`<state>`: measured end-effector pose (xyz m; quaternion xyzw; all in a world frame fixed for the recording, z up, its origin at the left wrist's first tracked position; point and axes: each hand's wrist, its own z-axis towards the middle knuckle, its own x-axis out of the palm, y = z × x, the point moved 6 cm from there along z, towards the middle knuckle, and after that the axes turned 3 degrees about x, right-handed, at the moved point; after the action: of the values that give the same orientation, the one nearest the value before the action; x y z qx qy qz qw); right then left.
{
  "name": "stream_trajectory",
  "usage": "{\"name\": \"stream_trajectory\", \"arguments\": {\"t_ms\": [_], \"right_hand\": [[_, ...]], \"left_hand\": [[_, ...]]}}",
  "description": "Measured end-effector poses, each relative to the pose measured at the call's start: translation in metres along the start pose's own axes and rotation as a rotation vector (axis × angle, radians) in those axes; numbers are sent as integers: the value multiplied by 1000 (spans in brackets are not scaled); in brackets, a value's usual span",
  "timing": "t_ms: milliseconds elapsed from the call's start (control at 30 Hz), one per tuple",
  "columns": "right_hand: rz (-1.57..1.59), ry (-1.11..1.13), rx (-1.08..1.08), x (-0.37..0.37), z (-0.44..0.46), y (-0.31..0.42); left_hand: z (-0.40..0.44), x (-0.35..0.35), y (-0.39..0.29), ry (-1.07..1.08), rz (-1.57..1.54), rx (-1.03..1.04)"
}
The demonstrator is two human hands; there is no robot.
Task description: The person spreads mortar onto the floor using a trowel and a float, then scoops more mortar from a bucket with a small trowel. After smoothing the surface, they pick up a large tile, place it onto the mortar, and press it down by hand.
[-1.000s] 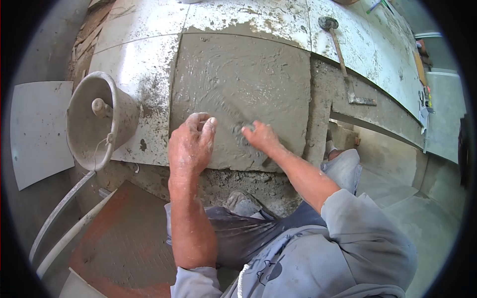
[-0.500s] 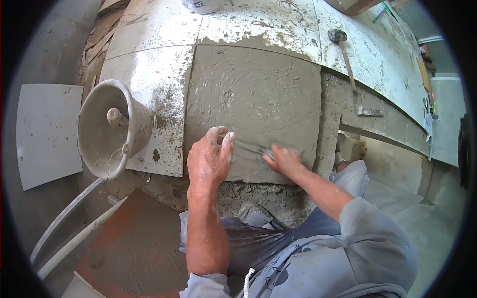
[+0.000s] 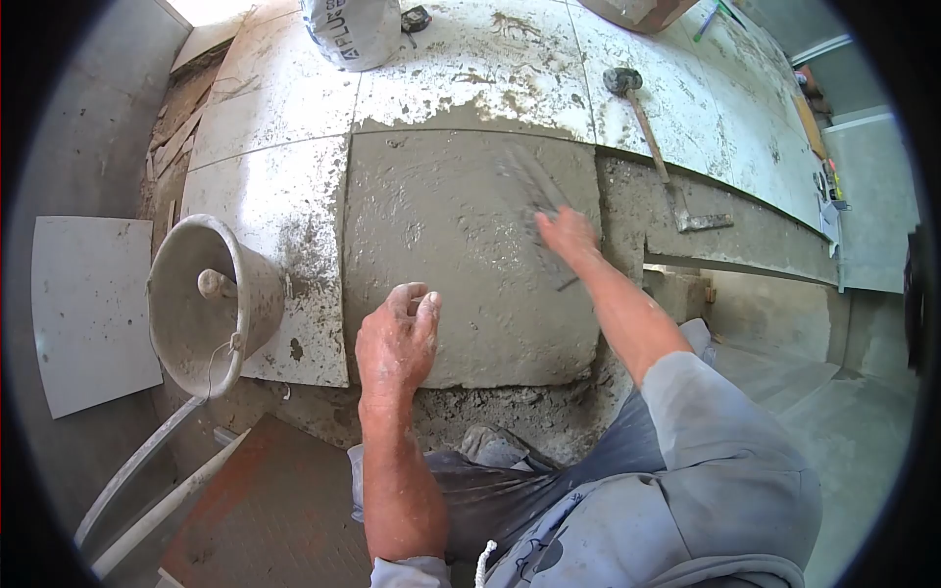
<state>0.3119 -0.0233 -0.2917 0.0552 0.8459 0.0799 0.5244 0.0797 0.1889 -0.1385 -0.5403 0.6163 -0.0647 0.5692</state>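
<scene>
Wet grey mortar [image 3: 431, 245] covers a square area of floor in front of me. My right hand [image 3: 569, 235] is wrapped round the handle of a flat plastering trowel [image 3: 534, 186], whose long blade is blurred by motion and lies over the right part of the mortar. Over the mortar's lower left edge is my left hand [image 3: 397, 333], its fingers curled in and the thumb lying near them. Nothing shows in it.
A bucket [image 3: 265, 314] with a handled tool inside lies tilted at left. White floor tiles [image 3: 461, 78] surround the mortar, carrying a bag [image 3: 348, 29] and a mallet [image 3: 647, 127]. A metal angle piece [image 3: 704, 222] lies at right; a textured tile [image 3: 274, 500] leans below.
My right hand has swept the trowel up and away across the mortar, turning the blade. The left hand stays curled in about the same place. The view has tilted up slightly.
</scene>
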Motion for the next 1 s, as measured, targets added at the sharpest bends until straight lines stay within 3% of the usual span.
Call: {"name": "stream_trajectory", "arguments": {"t_ms": [133, 267, 300, 367, 600, 1000], "right_hand": [[68, -63, 153, 5, -10, -79], [271, -21, 191, 37, -28, -87], [268, -16, 183, 36, -32, -72], [136, -2, -45, 39, -37, -11], [91, 136, -240, 31, -14, 143], [-115, 199, -354, 40, 23, 169]], "left_hand": [[2, 4, -7, 0, 54, 51], [-3, 1, -5, 5, 40, 22], [-4, 0, -4, -2, 39, 15], [-4, -1, -4, -6, 44, 23], [-11, -4, -9, -13, 36, 28], [-18, -3, -6, 24, 87, 25]]}}
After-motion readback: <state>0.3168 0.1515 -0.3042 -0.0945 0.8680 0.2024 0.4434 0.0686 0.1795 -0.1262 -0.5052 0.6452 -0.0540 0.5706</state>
